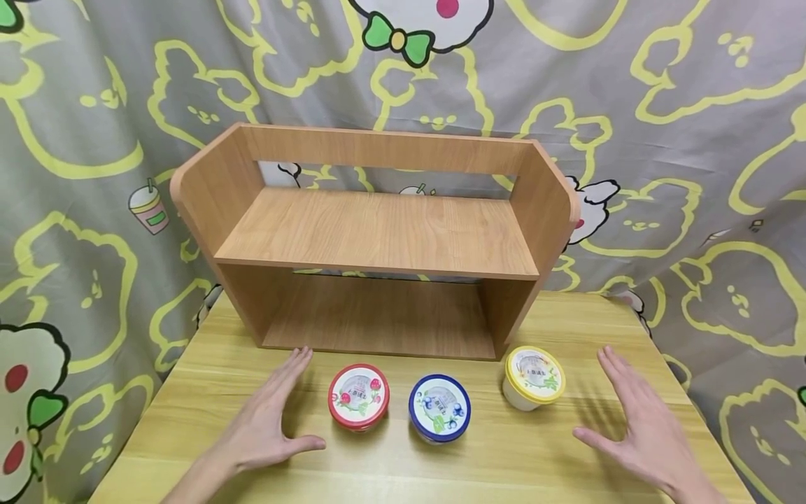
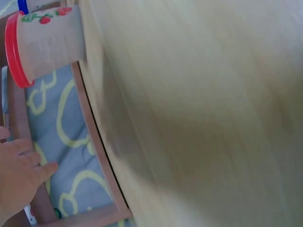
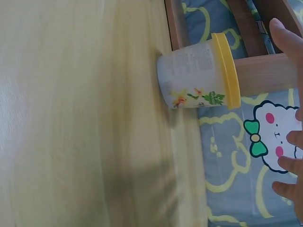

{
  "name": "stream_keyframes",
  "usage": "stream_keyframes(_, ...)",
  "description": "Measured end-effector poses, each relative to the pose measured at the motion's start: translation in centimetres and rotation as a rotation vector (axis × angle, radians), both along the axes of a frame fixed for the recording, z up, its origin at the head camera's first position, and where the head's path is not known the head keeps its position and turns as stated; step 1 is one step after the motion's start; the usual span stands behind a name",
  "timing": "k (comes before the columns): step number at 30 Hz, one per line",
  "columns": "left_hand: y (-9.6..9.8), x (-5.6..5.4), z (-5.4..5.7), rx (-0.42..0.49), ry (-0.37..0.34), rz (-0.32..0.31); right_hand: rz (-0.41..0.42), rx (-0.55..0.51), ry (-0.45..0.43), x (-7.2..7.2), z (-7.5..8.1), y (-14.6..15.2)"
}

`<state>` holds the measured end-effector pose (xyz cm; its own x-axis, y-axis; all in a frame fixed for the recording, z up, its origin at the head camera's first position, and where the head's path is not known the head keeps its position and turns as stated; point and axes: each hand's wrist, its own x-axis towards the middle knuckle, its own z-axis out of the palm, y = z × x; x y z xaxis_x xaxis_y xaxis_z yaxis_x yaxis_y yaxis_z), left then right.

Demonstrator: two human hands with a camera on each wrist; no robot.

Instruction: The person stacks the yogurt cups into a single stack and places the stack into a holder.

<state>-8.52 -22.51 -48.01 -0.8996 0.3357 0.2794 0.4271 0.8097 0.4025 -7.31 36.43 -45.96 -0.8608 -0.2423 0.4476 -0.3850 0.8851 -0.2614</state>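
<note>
Three lidded tubs stand in a row on the wooden table: a red-lidded tub (image 1: 359, 397) with strawberries on its lid, a blue-lidded tub (image 1: 439, 408) with blueberries, and a yellow-lidded tub (image 1: 534, 378). My left hand (image 1: 267, 416) hovers to the left of the red-lidded tub, thumb spread from the fingers, holding nothing. To the right of the yellow-lidded tub, my right hand (image 1: 642, 427) is held with thumb and fingers apart, also holding nothing. In the right wrist view the yellow-lidded tub (image 3: 199, 73) stands apart from the fingers (image 3: 289, 165).
Behind the tubs stands a two-tier wooden shelf (image 1: 378, 227) with raised sides and a back rail. The table (image 1: 378, 469) has light wood grain. A grey curtain (image 1: 94, 175) with yellow cartoon outlines hangs behind and at both sides.
</note>
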Motion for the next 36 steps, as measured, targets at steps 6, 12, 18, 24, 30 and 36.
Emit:
stream_keyframes(6,0.7,0.2,-0.5,0.145,-0.13,0.001,-0.039,-0.137,-0.149,0.2,-0.1,-0.6)
stream_keyframes(12,1.2,0.0,-0.9,0.286,-0.204,-0.047,-0.032,-0.266,-0.237,0.1,-0.7,-0.7)
stream_keyframes(18,1.4,-0.5,-1.8,0.462,-0.208,-0.133,0.038,-0.361,-0.203,-0.4,-1.6,-1.4)
stream_keyframes(24,1.9,-1.0,-2.3,0.568,-0.233,-0.168,0.129,-0.468,-0.163,-1.3,-2.9,-1.6)
stream_keyframes(30,2.3,-1.2,-2.5,0.575,-0.282,-0.156,0.186,-0.527,-0.18,-1.8,-3.8,-1.5)
stream_keyframes(36,2.8,-1.4,-2.7,0.596,-0.335,-0.146,0.196,-0.551,-0.19,-2.3,-4.5,-1.7)
